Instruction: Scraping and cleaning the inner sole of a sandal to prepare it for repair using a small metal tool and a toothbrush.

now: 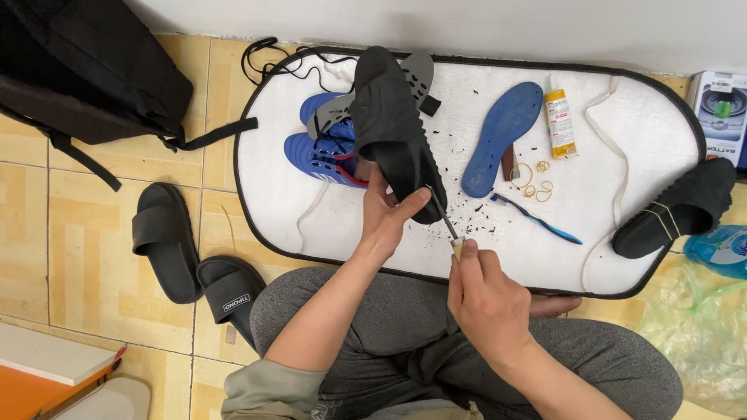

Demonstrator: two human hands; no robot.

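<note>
Shoe work is being done over a white mat [272, 194] on the floor. A black shoe [393, 132] is gripped by the left hand [385, 218] near the mat's front edge, sole turned up. A thin metal tool [443, 218] with a pale handle is clasped in the right hand [486, 299], tip set against the shoe's edge. Black crumbs [482, 218] are scattered nearby, so some scraping looks done already, probably more left. A blue insole [502, 136], glue tube [559, 120] and toothbrush [537, 219] are laid toward the mat's right side, and a second black shoe [677, 210] at its right edge.
</note>
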